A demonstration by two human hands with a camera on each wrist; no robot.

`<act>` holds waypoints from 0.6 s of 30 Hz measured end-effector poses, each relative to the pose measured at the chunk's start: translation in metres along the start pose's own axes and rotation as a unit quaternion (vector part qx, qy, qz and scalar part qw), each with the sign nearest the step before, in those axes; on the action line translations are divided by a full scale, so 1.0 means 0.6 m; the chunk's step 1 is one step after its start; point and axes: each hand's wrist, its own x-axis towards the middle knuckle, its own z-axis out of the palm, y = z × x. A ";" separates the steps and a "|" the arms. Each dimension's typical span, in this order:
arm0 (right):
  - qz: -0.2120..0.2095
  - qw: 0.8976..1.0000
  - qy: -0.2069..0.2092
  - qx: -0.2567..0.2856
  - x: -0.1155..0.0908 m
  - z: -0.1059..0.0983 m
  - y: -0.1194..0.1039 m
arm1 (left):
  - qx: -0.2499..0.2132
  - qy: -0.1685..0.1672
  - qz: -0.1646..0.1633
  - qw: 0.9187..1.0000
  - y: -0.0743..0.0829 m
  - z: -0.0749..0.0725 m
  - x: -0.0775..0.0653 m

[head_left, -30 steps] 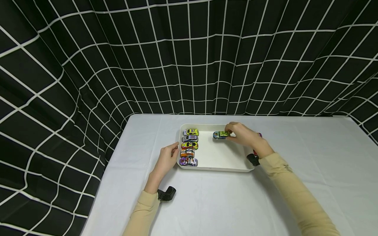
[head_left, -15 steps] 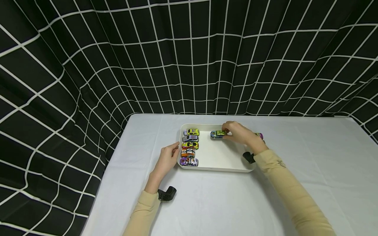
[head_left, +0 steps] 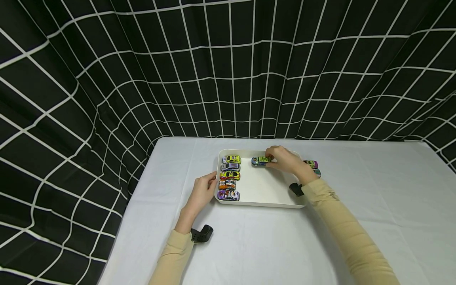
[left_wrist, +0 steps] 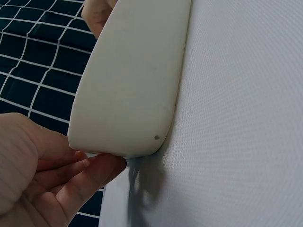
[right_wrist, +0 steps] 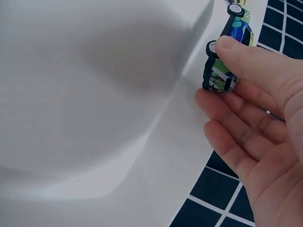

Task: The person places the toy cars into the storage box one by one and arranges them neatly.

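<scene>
Right hand (head_left: pixel 284 160) is pinching a little green and blue toy car (head_left: pixel 261 160) by its back end, thumb on one side and fingers on the other. The car sticks out to the left of those fingertips, over the white tray (head_left: pixel 265 184), close to the far wall. Can't tell if its wheels are touching the tray floor.

Left hand (head_left: pixel 203 189) is pretty relaxed, fingers a bit bent, tips touching the outside of the tray's end wall. Just to its right, inside that wall, there's a column of five more cars. Going from farthest to nearest: a yellow car (head_left: pixel 232 159), a silver car (head_left: pixel 230 167), a yellow and red car (head_left: pixel 230 175), an orange car (head_left: pixel 227 184) and a purple car (head_left: pixel 228 194).

Over to the right of the right hand, past the wrist and outside the tray, a magenta and green car (head_left: pixel 312 163) and a teal car (head_left: pixel 317 173) peek out from behind the forearm. The white-covered worktop (head_left: pixel 256 245) is under it all, with a black gridded curtain (head_left: pixel 242 79) beyond both hands.
</scene>
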 end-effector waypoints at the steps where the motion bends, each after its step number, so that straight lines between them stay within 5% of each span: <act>1: 0.000 1.000 0.000 0.001 0.001 0.001 0.000 | 0.000 0.000 -0.001 1.000 0.000 0.000 0.000; 18: 0.012 1.000 0.013 -0.020 0.019 0.022 -0.004 | 0.002 -0.001 -0.009 1.000 0.004 0.000 0.000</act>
